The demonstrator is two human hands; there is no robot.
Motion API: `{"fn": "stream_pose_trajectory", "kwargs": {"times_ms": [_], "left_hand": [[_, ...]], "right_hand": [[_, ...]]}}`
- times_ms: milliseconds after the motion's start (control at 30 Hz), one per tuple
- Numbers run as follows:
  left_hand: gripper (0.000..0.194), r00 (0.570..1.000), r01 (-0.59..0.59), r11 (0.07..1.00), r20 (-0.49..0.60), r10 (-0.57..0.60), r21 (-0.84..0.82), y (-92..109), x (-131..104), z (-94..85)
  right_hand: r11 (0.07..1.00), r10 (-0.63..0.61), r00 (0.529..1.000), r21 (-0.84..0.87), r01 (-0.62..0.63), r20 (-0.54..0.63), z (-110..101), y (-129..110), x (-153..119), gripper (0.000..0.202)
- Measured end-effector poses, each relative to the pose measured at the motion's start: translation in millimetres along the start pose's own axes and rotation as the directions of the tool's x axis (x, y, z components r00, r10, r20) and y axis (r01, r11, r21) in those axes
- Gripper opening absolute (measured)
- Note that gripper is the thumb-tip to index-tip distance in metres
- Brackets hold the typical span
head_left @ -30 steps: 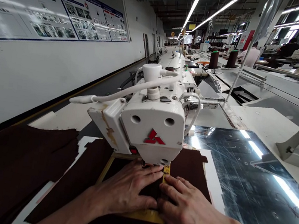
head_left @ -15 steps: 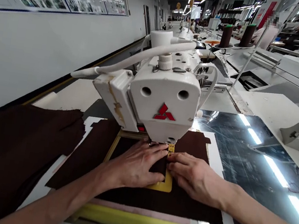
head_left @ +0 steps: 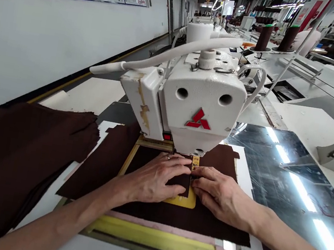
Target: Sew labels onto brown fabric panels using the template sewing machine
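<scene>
A white sewing machine (head_left: 205, 93) with a red three-diamond mark stands over a dark brown fabric panel (head_left: 152, 217). On the panel lies a yellow frame (head_left: 185, 202) around a smaller dark brown fabric piece (head_left: 144, 161). My left hand (head_left: 158, 178) rests flat on that piece with its fingers spread, close to the machine head. My right hand (head_left: 218, 192) is at the frame's right edge, its bent fingertips pressing down there; whether they pinch anything is hidden. Beneath the panel shows a clear template with a yellow strip (head_left: 155, 238).
A heap of dark brown fabric (head_left: 23, 153) lies at the left. A shiny metal plate (head_left: 275, 180) covers the table on the right. Behind the machine stand brown thread cones (head_left: 264, 38) and a slanted rod (head_left: 285, 67). The wall (head_left: 57, 36) runs along the left.
The camera view has shifted slightly, so the machine appears farther right. Both hands keep nearly the same places on the fabric and the yellow frame.
</scene>
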State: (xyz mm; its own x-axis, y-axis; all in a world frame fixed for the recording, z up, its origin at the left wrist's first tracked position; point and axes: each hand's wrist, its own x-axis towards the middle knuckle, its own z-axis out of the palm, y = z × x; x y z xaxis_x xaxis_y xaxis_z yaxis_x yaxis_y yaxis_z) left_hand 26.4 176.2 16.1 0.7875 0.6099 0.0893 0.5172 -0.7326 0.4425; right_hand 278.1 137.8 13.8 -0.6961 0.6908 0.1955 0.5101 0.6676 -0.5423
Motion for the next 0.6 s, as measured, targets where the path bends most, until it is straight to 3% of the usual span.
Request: {"fn": "stream_pose_trajectory", "kwargs": {"times_ms": [100, 233, 367, 600], "left_hand": [[0.018, 0.991, -0.118, 0.993, -0.062, 0.117, -0.013, 1.6, -11.3, 2.1], [0.020, 0.983, -0.174, 0.985, -0.065, 0.175, 0.014, 4.4, -22.5, 3.8], [0.021, 0.985, -0.170, 0.985, -0.030, 0.171, 0.011, 8.0, -25.1, 5.4], [0.024, 0.995, -0.073, 0.997, -0.071, 0.072, -0.010, -0.1, -20.6, 7.7]], "right_hand": [[1.000, -0.011, 1.000, -0.003, 0.011, -0.006, 1.6, 0.2, -0.1, 0.023], [1.000, -0.022, 1.000, -0.012, 0.022, -0.011, 2.5, 0.5, -1.1, 0.022], [1.000, -0.024, 1.000, -0.020, 0.024, 0.016, 2.4, 0.9, -2.1, 0.019], [0.999, 0.015, 0.999, -0.042, -0.017, -0.040, 7.1, -4.0, -2.9, 0.018]]}}
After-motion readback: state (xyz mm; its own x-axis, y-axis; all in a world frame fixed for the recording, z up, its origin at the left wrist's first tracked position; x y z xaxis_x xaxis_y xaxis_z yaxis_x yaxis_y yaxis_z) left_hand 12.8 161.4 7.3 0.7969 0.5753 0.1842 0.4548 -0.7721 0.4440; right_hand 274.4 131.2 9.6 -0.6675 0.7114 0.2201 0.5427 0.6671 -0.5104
